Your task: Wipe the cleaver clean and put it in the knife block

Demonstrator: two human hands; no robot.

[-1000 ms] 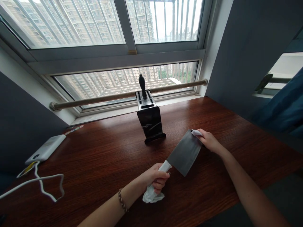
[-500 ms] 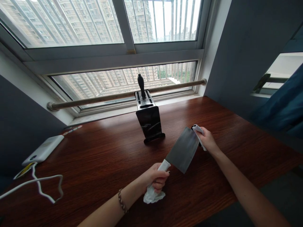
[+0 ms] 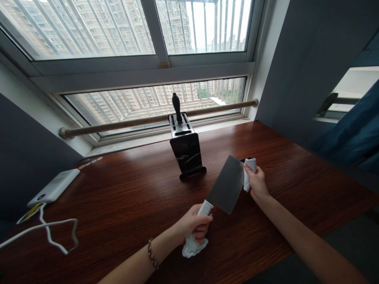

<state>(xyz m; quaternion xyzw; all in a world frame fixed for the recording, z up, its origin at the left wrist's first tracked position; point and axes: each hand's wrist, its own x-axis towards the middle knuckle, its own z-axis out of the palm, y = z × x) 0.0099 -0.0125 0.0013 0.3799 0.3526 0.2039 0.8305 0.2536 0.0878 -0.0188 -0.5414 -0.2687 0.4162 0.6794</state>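
No legible txt, labels or nos.

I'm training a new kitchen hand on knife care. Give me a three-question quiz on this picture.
1. Which hand grips the cleaver by its handle?
2. True or false: the knife block stands with every slot vacant.
3. What does the right hand press to the blade: A) sponge, B) white cloth, C) whetstone?

Key:
1. The left hand, with a white wad bunched at the handle.
2. False; one dark handle sticks up from it.
3. B.
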